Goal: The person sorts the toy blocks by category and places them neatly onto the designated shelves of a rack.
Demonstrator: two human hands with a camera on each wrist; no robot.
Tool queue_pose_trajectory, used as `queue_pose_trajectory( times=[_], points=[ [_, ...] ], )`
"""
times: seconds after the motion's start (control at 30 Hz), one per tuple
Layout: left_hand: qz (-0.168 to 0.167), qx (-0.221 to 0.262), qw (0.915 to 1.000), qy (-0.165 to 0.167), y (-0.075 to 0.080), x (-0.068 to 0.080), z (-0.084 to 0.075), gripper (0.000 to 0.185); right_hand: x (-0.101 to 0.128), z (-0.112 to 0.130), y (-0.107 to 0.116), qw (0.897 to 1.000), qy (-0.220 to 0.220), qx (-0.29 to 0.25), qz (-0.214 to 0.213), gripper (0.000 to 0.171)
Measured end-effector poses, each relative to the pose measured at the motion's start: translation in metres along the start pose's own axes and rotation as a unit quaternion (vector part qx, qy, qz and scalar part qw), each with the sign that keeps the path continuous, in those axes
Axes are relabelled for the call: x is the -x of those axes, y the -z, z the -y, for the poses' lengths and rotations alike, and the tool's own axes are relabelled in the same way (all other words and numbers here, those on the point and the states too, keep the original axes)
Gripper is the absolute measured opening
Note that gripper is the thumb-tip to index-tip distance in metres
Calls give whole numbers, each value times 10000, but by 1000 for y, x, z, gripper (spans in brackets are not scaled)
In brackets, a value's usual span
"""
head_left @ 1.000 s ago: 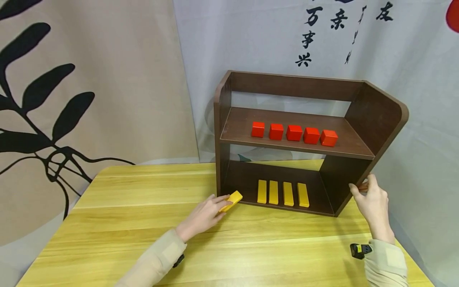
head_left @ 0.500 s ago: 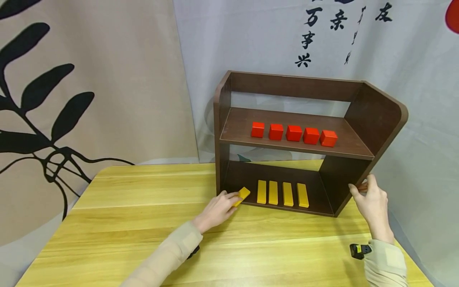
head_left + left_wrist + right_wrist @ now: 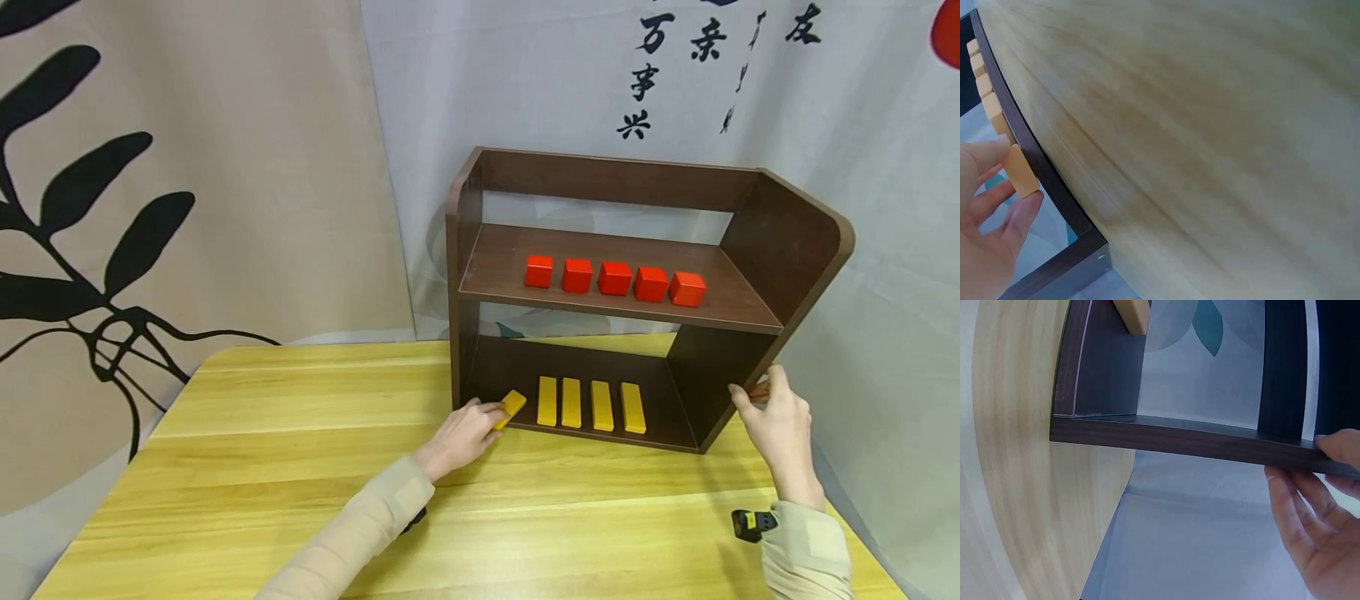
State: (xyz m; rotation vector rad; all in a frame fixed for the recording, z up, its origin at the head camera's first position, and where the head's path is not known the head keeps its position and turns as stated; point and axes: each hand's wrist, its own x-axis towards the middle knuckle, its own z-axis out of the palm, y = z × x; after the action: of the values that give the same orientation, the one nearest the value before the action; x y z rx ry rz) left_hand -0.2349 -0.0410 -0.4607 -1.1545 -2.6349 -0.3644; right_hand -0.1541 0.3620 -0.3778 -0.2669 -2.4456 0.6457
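- Setting: a pale wooden worktop (image 3: 300, 467) stands before hanging cloth backdrops, one with a black leaf print (image 3: 97, 250), one with black brush characters (image 3: 645, 83).
- Left hand (image 3: 457, 433): fingers curled round a yellow block (image 3: 512, 406), pinching it between thumb and fingers. In the left wrist view the block (image 3: 1020, 170) sits between thumb and fingertips (image 3: 1029, 206), right at the front edge of the shelf floor.
- Block position: tilted, at the left end of the bottom compartment of the dark brown shelf unit (image 3: 480, 192), just beside the left side panel.
- Adjacent items: four yellow blocks (image 3: 590, 404) lie flat in a row on the bottom board, parallel and slightly apart, to the right of the held block.
- Upper board: five red cubes (image 3: 614, 278) stand in a row, near one another.
- Right hand (image 3: 780, 429): grips the lower edge of the right side panel of the shelf unit, thumb on one face and fingers (image 3: 1297, 506) on the other, as the right wrist view shows.
- Both forearms wear beige sleeves (image 3: 360, 533); a small black device (image 3: 752, 522) shows at the right wrist.
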Motion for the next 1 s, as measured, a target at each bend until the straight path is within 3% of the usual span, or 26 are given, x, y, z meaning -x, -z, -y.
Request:
queue_pose_trajectory(
  times=[0.5,0.6,0.83,1.0],
  points=[
    [505,-18,9987,-47,-1,1,-1,42,0,0,0,10000,-15,14,17,26],
    [456,-70,9989,-66,-1,1,-3,42,0,0,0,10000,-15,13,32,26],
    [-92,-656,9973,-328,0,3,-3,22,0,0,0,10000,6,3,8,26],
    [189,-599,9970,-445,3,7,-4,30,0,0,0,10000,-10,8,-4,26]
  ],
)
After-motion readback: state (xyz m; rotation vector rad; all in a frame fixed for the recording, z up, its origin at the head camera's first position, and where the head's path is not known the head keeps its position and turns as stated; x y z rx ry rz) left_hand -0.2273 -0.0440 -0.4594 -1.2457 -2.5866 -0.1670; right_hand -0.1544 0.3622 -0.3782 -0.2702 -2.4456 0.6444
